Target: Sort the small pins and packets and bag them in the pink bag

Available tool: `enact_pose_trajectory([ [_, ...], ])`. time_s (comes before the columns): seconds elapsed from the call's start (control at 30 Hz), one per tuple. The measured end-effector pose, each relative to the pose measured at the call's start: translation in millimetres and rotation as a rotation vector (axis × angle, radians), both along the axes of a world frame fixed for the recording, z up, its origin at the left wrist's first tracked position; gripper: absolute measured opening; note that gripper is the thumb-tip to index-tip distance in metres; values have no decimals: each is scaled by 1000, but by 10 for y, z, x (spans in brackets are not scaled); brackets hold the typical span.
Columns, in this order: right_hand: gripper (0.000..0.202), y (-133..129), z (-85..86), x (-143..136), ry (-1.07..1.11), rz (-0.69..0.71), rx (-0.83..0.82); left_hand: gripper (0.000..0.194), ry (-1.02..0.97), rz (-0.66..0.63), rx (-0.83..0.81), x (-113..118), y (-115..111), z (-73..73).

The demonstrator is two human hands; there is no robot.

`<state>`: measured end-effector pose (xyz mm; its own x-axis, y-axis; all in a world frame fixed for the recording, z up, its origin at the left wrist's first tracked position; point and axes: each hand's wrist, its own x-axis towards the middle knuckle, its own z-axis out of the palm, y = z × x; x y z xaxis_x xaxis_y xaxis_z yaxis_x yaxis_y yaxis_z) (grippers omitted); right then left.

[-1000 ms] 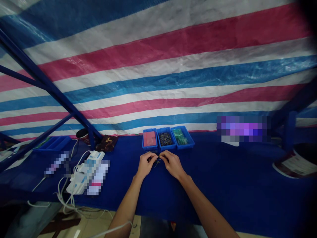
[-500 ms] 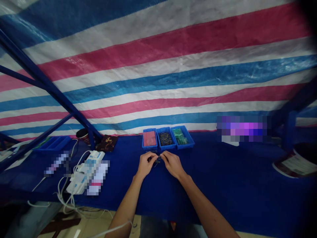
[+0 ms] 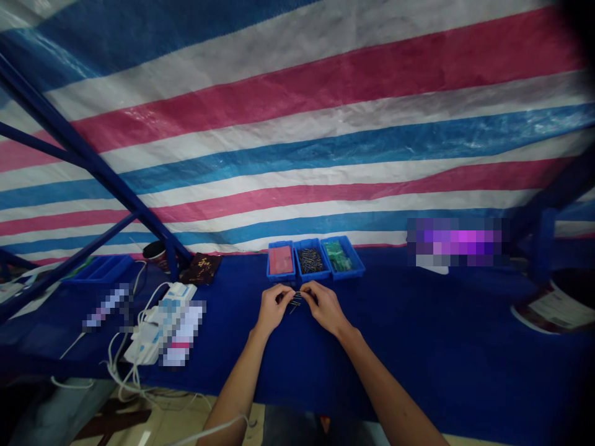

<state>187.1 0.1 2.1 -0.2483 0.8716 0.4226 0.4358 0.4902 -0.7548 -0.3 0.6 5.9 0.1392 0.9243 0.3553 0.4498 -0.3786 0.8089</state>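
My left hand [image 3: 274,305] is closed in a pinch over the blue tabletop. Facing it, my right hand [image 3: 326,308] is pinched too, its fingertips a small gap from the left ones. A thin screw [image 3: 298,292] spans that gap, its ends between both sets of fingertips. Below it, several similar thin screws [image 3: 294,304] lie on the cloth between my hands. Just beyond stands a blue bin of dark and brassy screws [image 3: 311,261]. They are too small for me to make out their exact kind.
Beside the screw bin stand a blue bin with a pink block [image 3: 281,259] and one with green packets [image 3: 340,256]. A white power strip [image 3: 151,337] with cables lies left, near a dark packet [image 3: 201,268]. A round tub [image 3: 555,303] stands right; a striped tarp [image 3: 297,142] hangs behind.
My right fingertips have shifted up very slightly, and more of the thin screw shows between my hands. My left hand stays almost where it was.
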Motion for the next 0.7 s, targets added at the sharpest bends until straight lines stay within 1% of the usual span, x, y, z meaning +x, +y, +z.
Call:
enact_pose_trajectory([
  [0.27,19,6,-16,-3,-13,-21,2,25,14,-15,-1,21,-12,51],
  [0.53,20,-1,-10,8,-43,-37,4,25,21,-9,2,9,-6,10],
  [0.7,22,0,-14,14,-61,-50,-1,26,23,-12,-1,11,-8,24],
])
